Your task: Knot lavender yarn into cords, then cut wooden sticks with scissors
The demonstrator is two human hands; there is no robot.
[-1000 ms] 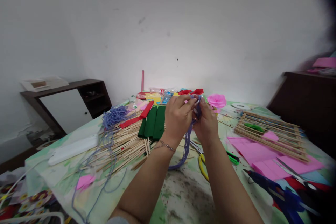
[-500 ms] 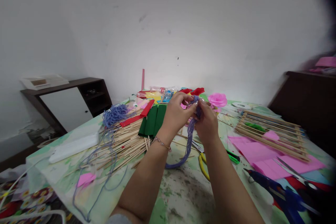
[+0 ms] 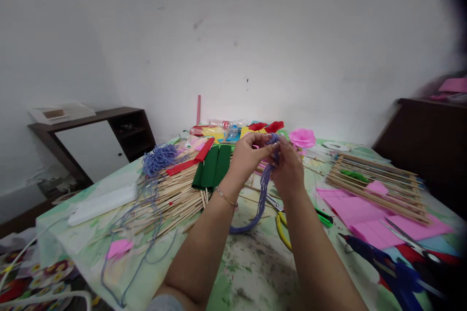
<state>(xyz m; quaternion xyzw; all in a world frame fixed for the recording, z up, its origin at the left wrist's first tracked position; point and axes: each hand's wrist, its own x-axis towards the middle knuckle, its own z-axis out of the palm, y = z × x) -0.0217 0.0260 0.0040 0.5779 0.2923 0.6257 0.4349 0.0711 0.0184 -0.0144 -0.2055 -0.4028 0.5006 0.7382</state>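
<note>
A bundle of purple yarn [image 3: 263, 194] is held up above the middle of the table, its lower strands curving down and left to the tabletop. My left hand [image 3: 248, 153] pinches the top of the bundle between thumb and fingers. Close against it, my right hand [image 3: 290, 165] is closed on the same yarn from the right side; its fingertips are partly hidden. Under the wrists lie yellow-handled scissors [image 3: 281, 228], partly covered by my right forearm. A loose heap of purple yarn [image 3: 160, 158] rests at the left, trailing strands toward the front edge.
Many thin wooden sticks [image 3: 175, 199] lie left of centre, with green crepe paper [image 3: 213, 167] and a red strip [image 3: 191, 158] on them. At the right are a stick frame [image 3: 379, 184], pink paper [image 3: 365, 214], a blue glue gun [image 3: 386, 267] and a green cutter [image 3: 324, 217].
My left hand has shifted very slightly left and its fingers have adjusted at the top of the yarn. Both hands keep hold of the bundle in nearly the same place.
</note>
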